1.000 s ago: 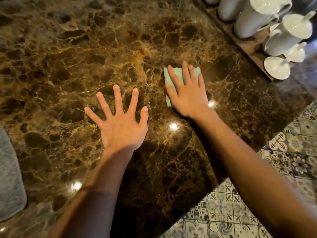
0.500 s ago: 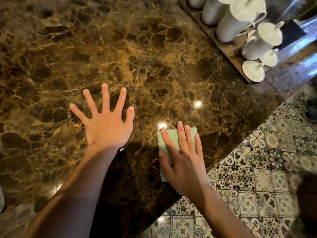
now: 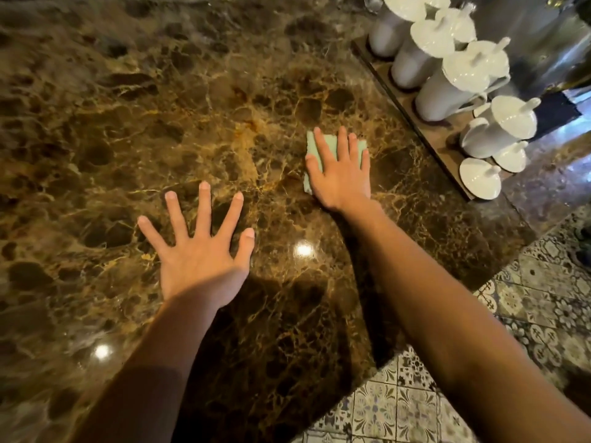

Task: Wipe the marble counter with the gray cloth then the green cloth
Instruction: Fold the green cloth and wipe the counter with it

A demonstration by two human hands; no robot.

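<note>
A folded green cloth (image 3: 331, 144) lies flat on the brown marble counter (image 3: 160, 123), right of centre. My right hand (image 3: 340, 172) presses down on it with the fingers spread over it, so only the cloth's far edge and left side show. My left hand (image 3: 201, 247) rests flat on the bare marble to the left and nearer me, fingers splayed, holding nothing. The gray cloth is out of view.
A wooden tray (image 3: 412, 119) with several white lidded ceramic pots (image 3: 454, 87) stands at the back right, close to the green cloth. The counter's near right edge (image 3: 377, 369) drops to a patterned tile floor (image 3: 543, 314).
My right hand has slid the green cloth away from the counter's near edge, back toward the far middle near the tray. My left hand has stayed flat on the marble.
</note>
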